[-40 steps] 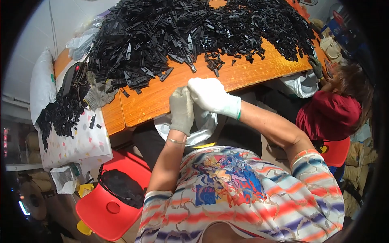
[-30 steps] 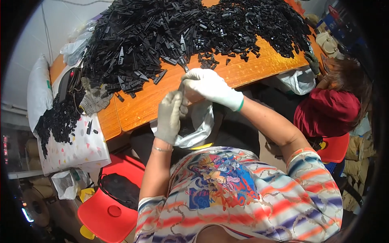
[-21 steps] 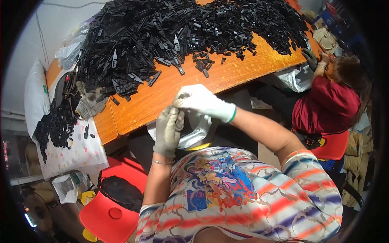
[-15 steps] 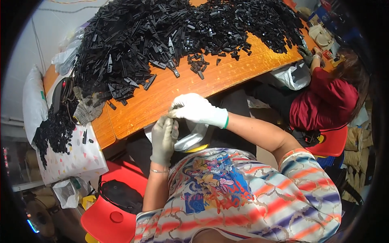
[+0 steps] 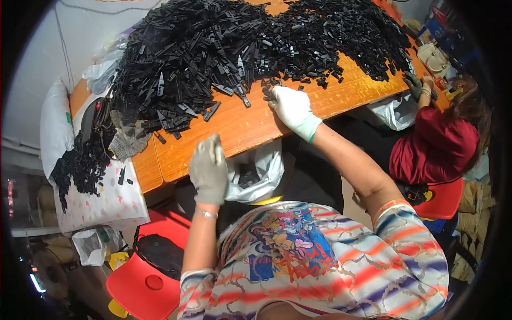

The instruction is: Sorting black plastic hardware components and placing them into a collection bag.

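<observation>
My right hand [image 5: 295, 109], in a white glove, is at the front of the pile, its curled fingertips among some small black plastic pieces [image 5: 268, 85] on the table. Whatever it may grip is too small to make out. My left hand [image 5: 208, 169], in a grey glove, is raised by the table's near edge with the fingers drawn together; anything inside them is hidden. Just right of it, below the table edge, a white plastic bag [image 5: 272, 168] hangs open over my lap, with dark pieces inside.
A large heap of black plastic parts [image 5: 197, 58] covers the far part of the orange wooden table [image 5: 234, 128]. A grey knitted glove [image 5: 128, 141] and more black pieces [image 5: 88, 168] are at the left. Beside me stands a red chair [image 5: 144, 288]; a co-worker in a dark red top [image 5: 432, 144] sits at right.
My hands were together over the bag, fingertips meeting. They have parted: the right one moved forward and right to the small pieces, the left one slightly left and away from it.
</observation>
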The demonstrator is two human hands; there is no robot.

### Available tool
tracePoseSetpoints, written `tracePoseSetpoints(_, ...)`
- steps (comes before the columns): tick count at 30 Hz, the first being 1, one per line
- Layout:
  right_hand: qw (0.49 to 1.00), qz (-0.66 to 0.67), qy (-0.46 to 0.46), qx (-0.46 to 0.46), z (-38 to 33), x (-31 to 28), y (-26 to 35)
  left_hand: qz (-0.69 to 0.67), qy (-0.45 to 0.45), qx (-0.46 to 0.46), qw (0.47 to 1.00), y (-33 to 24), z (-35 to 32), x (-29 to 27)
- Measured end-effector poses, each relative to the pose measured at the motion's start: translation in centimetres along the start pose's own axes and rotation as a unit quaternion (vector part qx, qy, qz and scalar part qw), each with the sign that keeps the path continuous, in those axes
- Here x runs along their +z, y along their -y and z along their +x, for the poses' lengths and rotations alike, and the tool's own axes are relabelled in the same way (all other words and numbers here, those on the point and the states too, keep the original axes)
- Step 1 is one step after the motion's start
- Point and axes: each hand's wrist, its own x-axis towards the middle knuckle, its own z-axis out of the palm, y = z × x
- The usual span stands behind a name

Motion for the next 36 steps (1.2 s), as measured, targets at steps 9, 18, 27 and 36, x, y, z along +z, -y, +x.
tracePoseSetpoints(9,0.954,0.283,0.071,0.07,0.1,-1.4,-0.8,0.149,-0.005,0.007,0.989,1.0,9.4,2.3)
tracePoseSetpoints(18,0.924,0.368,0.103,0.03,-1.9,-2.1,0.4,0.07,-0.043,0.031,0.996,0.4,7.8,1.6)
tracePoseSetpoints(27,0.678,0.686,0.22,0.144,-3.0,-2.9,3.8,-0.633,0.076,-0.194,0.746,-1.3,2.9,2.0)
tracePoseSetpoints(36,0.797,0.572,0.182,0.066,-4.1,-2.6,7.0,-0.724,0.098,-0.201,0.653,-2.8,1.7,1.2)
